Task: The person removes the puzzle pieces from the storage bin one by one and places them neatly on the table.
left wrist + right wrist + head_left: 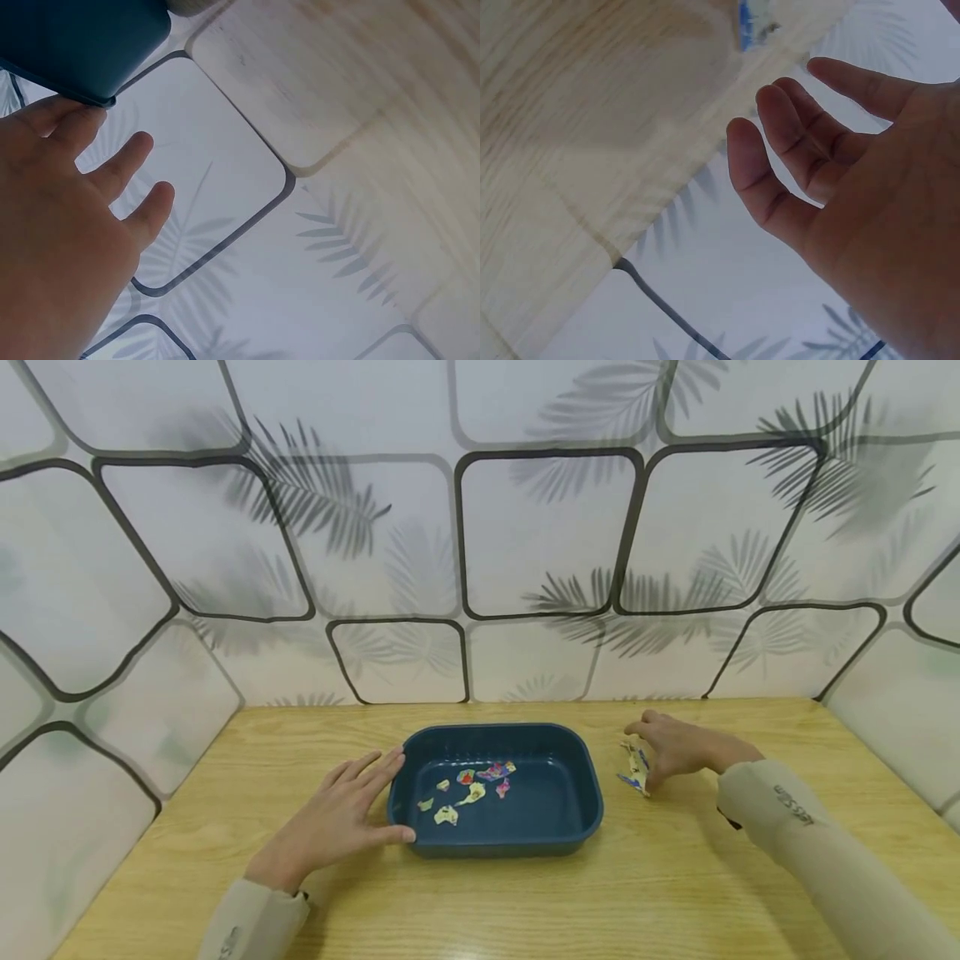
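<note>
A dark blue rectangular basin (517,852) stands on the wooden table, with several small torn-looking scraps (474,792) in cream, pink, red and green lying on its floor, mostly in the left half. My left hand (339,818) rests against the basin's left end, fingers spread along the rim and thumb at the front left corner; the left wrist view shows fingertips at the rim. To the right of the basin, my right hand (678,747) hovers around a small group of cream and blue scraps (636,767) on the table, thumb close to the blue piece and fingers loosely bent.
The light wooden table (465,910) meets walls on the left, back and right. Those walls (547,535) carry pale covering with dark rounded outlines and grey leaf prints. Beige sleeves (817,835) cover both forearms.
</note>
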`<state>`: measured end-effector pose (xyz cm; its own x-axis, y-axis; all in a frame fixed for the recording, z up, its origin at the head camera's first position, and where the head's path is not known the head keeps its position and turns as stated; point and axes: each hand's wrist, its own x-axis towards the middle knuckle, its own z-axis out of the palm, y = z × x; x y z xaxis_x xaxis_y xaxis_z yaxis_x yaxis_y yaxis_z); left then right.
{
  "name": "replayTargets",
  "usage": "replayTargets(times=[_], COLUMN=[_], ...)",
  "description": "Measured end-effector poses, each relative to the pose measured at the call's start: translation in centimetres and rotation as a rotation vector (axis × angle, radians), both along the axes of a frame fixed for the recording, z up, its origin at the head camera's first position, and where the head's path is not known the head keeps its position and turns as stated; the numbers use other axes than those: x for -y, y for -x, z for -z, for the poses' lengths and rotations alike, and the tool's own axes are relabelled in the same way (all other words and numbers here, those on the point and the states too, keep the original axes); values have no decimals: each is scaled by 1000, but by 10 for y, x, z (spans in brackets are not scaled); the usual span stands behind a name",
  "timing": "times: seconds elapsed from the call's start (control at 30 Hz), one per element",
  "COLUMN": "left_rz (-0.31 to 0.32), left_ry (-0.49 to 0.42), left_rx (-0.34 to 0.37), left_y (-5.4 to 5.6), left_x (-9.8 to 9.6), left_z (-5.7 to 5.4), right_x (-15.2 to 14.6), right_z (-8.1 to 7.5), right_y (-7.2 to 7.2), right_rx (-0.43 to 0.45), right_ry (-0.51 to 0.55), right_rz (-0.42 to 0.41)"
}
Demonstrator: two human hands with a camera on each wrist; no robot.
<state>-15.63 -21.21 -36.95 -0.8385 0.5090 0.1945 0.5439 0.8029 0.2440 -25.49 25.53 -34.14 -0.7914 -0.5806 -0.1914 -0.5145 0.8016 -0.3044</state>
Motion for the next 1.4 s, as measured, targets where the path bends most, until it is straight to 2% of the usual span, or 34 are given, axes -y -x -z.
replayTargets(times=[0.1,0.23,0.3,0.47,0.73,1.13,1.4], left_rz=[7,31,42,38,25,25,30], left_ry=[35,60,64,76,38,24,20], left_rx=[-46,-140,-153,-86,-3,21,7], left_y=[0,1,1,-1,-1,-1,-1], left_x=[1,2,2,1,-2,-4,-4], left_z=[-1,-2,-3,-3,-2,-3,-3], right_x=[3,11,15,28,56,84,95], right_z=[-6,-15,-19,-30,-42,-42,-41], right_y=[0,0,0,-3,-7,-5,-4], right_rx=[-5,-29,-35,-50,-85,-84,-67], right_ry=[10,23,37,86,109,91,90], right_rz=[-16,-39,-49,-70,-99,-167,-196])
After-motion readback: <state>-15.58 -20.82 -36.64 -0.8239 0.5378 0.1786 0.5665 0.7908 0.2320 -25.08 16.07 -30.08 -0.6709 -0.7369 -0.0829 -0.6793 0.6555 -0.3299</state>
